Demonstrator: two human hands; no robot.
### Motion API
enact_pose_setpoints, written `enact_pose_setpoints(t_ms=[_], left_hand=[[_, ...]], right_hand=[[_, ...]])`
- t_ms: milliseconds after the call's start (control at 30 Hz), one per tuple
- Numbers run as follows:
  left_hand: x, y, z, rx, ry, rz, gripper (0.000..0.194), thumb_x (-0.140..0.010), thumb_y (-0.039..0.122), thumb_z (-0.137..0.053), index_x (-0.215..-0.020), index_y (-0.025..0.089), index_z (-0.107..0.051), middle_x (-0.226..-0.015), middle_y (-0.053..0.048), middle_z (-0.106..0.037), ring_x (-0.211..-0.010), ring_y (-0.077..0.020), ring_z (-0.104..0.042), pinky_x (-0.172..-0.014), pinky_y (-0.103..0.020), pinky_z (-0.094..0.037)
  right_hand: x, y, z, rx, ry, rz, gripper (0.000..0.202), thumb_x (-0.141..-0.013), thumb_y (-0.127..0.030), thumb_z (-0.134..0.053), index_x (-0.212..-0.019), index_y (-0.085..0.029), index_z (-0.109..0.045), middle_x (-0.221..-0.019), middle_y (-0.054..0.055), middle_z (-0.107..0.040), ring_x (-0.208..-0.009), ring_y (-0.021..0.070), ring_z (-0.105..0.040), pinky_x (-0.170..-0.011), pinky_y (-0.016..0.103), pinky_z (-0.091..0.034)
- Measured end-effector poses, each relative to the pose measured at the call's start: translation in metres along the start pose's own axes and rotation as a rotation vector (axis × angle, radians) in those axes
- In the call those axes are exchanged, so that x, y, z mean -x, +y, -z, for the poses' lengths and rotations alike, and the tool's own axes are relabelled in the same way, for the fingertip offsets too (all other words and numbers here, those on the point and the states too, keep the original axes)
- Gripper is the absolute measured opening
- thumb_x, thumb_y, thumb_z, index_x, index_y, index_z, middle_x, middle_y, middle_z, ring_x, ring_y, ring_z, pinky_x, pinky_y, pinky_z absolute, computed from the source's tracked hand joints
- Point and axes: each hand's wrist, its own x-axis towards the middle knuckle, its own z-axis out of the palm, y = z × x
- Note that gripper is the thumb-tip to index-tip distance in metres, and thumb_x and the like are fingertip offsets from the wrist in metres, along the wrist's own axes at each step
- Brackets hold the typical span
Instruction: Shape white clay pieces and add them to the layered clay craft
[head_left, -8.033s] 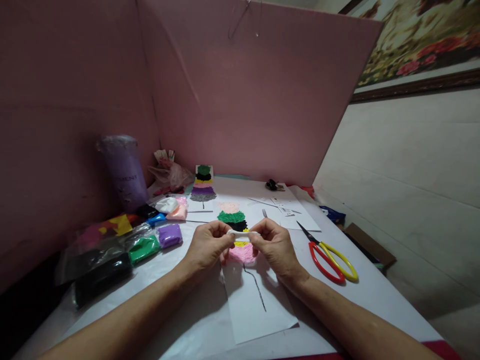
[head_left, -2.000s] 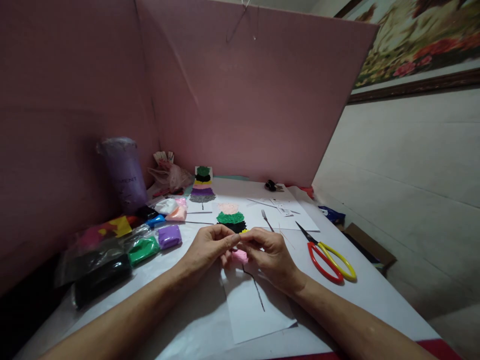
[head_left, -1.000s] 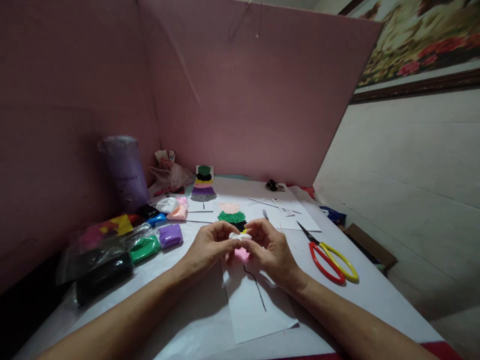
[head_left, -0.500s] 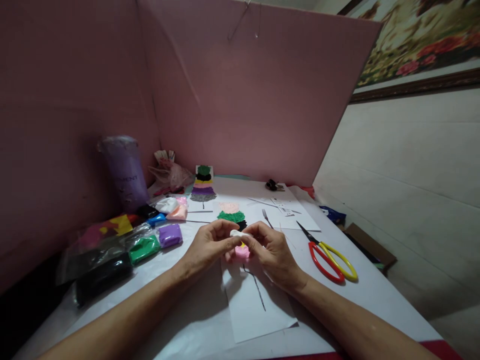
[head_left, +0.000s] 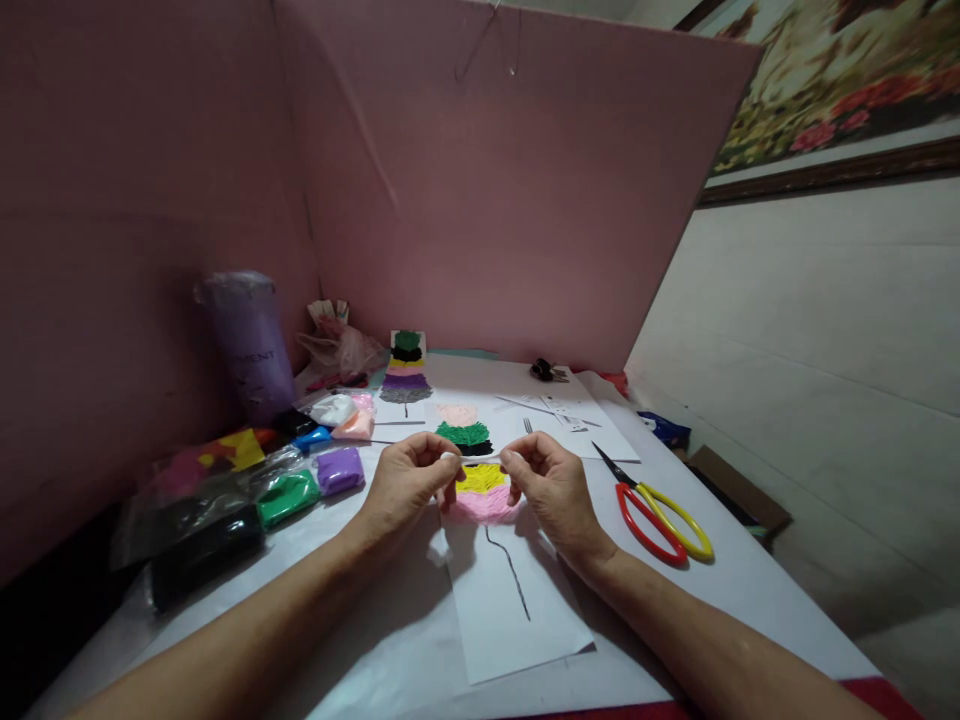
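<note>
Above the paper sheet (head_left: 517,620) we hold a thin strip of white clay (head_left: 480,459) stretched level between both hands: our left hand (head_left: 405,485) pinches one end, our right hand (head_left: 551,485) the other. It hangs just over the yellow and pink clay layers (head_left: 484,492), so its length can be matched against them. Red-and-yellow scissors (head_left: 652,510) lie near our right hand, and clay packets (head_left: 341,470) lie near our left.

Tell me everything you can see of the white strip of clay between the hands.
The white clay strip looks soft and matte, drawn out into a thin, nearly level band. The left hand pinches one end and the right hand the other. It hangs in the air above the yellow and pink layers of the clay picture on the paper sheet, not touching them. Both ends are hidden by fingertips.
</note>
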Motion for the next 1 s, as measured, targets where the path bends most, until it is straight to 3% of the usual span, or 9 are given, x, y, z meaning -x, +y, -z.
enact_pose_setpoints(t_ms=[200, 433, 600, 733, 867, 1000], left_hand=[[0.001, -0.005, 0.005, 0.127, -0.005, 0.007, 0.019, -0.069, 0.025, -0.071, -0.08, 0.014, -0.061, -0.058, 0.002, -0.064, -0.043, -0.008, -0.054, -0.045, -0.02, -0.042], [0.002, -0.007, 0.007, 0.168, -0.198, 0.083, 0.023, -0.068, 0.031, -0.076, -0.081, 0.013, -0.07, -0.067, -0.002, -0.066, -0.05, -0.0088, -0.056, -0.049, -0.021, -0.045], [0.002, -0.008, 0.006, 0.178, -0.208, 0.047, 0.022, -0.067, 0.03, -0.078, -0.083, 0.016, -0.073, -0.067, 0.0, -0.063, -0.051, -0.0082, -0.055, -0.049, -0.021, -0.045], [0.002, -0.007, 0.005, 0.19, -0.206, 0.066, 0.029, -0.066, 0.029, -0.079, -0.091, 0.017, -0.073, -0.058, 0.002, -0.062, -0.048, -0.0092, -0.056, -0.048, -0.021, -0.045], [0.003, -0.005, 0.003, 0.196, -0.2, 0.086, 0.036, -0.061, 0.028, -0.082, -0.094, 0.017, -0.071, -0.071, -0.002, -0.071, -0.049, -0.0102, -0.06, -0.049, -0.022, -0.045], [0.003, -0.005, 0.003, 0.135, -0.217, 0.065, 0.026, -0.063, 0.028, -0.081, -0.082, 0.015, -0.069, -0.065, -0.001, -0.069, -0.048, -0.01, -0.059, -0.048, -0.021, -0.045]], right_hand=[[-0.005, 0.004, 0.002, -0.042, 0.095, -0.04, 0.018, -0.078, -0.033, -0.066, -0.074, -0.017, -0.058, -0.063, -0.004, -0.056, -0.045, 0.008, -0.049, -0.041, 0.021, -0.045], [-0.004, 0.006, 0.002, -0.052, 0.002, -0.051, 0.029, -0.08, -0.046, -0.064, -0.082, -0.017, -0.06, -0.066, -0.002, -0.058, -0.05, 0.0099, -0.054, -0.046, 0.022, -0.049], [0.003, 0.003, 0.001, -0.077, -0.191, -0.036, 0.031, -0.087, -0.047, -0.057, -0.094, -0.017, -0.062, -0.068, -0.001, -0.058, -0.055, 0.0117, -0.058, -0.051, 0.024, -0.049], [0.008, 0.003, -0.002, -0.101, -0.302, 0.017, 0.023, -0.082, -0.038, -0.067, -0.095, -0.018, -0.064, -0.079, 0.001, -0.063, -0.066, 0.0123, -0.059, -0.059, 0.024, -0.048], [0.007, 0.006, -0.005, -0.157, -0.312, 0.03, 0.021, -0.078, -0.033, -0.072, -0.091, -0.02, -0.062, -0.083, 0.001, -0.065, -0.074, 0.0145, -0.061, -0.068, 0.028, -0.049], [0.006, 0.005, -0.006, -0.095, -0.268, -0.001, 0.022, -0.077, -0.035, -0.072, -0.087, -0.019, -0.06, -0.075, -0.001, -0.061, -0.066, 0.0134, -0.057, -0.06, 0.026, -0.045]])
